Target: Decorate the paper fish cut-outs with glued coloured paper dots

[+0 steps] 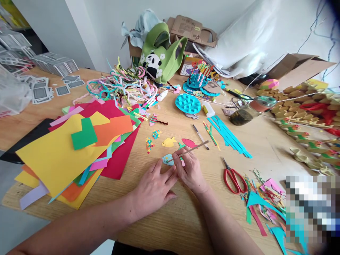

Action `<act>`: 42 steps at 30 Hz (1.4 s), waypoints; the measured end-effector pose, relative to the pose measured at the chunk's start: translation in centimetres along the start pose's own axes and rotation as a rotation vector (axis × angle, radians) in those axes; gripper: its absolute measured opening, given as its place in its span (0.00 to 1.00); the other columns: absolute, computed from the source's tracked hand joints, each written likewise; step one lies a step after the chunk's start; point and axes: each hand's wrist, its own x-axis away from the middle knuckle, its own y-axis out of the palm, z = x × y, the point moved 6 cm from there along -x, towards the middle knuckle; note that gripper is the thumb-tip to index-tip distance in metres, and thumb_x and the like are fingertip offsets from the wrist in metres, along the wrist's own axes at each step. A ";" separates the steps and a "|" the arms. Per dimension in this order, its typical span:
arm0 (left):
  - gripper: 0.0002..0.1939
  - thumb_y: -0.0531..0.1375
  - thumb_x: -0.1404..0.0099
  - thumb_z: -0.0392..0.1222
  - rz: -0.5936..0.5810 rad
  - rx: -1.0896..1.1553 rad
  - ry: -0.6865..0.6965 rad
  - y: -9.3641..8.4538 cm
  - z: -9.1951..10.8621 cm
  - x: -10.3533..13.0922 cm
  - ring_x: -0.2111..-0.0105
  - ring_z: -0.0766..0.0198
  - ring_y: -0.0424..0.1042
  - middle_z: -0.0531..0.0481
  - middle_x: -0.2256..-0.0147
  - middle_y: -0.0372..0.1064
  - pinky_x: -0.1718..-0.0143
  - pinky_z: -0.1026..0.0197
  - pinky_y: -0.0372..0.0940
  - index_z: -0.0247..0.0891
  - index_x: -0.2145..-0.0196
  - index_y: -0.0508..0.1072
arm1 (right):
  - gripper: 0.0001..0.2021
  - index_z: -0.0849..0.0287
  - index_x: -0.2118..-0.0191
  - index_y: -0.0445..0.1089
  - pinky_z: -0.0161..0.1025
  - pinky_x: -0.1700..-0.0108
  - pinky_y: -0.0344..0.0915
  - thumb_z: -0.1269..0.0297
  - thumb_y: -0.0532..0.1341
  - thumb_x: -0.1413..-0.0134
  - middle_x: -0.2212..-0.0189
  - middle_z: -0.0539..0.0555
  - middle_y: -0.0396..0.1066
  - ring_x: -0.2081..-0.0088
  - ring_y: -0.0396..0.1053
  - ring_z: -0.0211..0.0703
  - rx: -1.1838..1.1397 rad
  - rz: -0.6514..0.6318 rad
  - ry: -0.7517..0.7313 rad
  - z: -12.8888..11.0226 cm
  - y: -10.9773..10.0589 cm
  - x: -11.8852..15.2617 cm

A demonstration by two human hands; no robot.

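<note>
A thin wooden stick [198, 147] is pinched in my right hand [190, 168], slanting up to the right. Its lower tip meets a light blue paper fish [167, 158] with small dots on it. My left hand [155, 186] lies on the table with its fingers spread, the fingertips at the fish's lower edge. Just beyond are a yellow paper fish [169, 142] and a red paper fish [189, 143]; a green paper piece [181, 145] is partly hidden behind the right hand. Small coloured paper dots [149, 144] lie in two little heaps to the left.
Coloured paper sheets [53, 152] are stacked at left, with pipe cleaners [122, 85] behind. Red-handled scissors [233, 179], paper scraps [265, 209] and blue strips [228, 136] lie at right. A pen [200, 136], a glass jar [252, 109] and a green bag [162, 56] stand farther back.
</note>
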 end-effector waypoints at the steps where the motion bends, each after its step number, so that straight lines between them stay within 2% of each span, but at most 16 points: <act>1: 0.34 0.61 0.36 0.58 0.000 0.001 -0.001 0.0 0.0 0.0 0.40 0.41 0.55 0.47 0.39 0.61 0.40 0.42 0.54 0.39 0.38 0.60 | 0.09 0.55 0.70 0.63 0.39 0.67 0.62 0.70 0.53 0.37 0.75 0.52 0.67 0.70 0.64 0.42 0.002 -0.004 0.003 0.0 0.0 0.0; 12: 0.33 0.61 0.36 0.59 -0.004 -0.005 -0.003 -0.1 0.0 0.0 0.40 0.42 0.56 0.47 0.39 0.61 0.40 0.43 0.54 0.40 0.39 0.61 | 0.10 0.55 0.70 0.63 0.41 0.66 0.62 0.69 0.53 0.36 0.75 0.53 0.67 0.70 0.64 0.43 0.002 -0.028 0.022 0.2 0.3 0.0; 42: 0.33 0.60 0.35 0.59 0.009 -0.037 0.006 0.0 0.0 0.0 0.41 0.40 0.56 0.48 0.38 0.59 0.41 0.44 0.55 0.39 0.39 0.62 | 0.08 0.55 0.70 0.64 0.39 0.67 0.64 0.69 0.55 0.37 0.74 0.52 0.70 0.71 0.67 0.41 -0.006 0.033 0.049 0.4 -0.1 0.1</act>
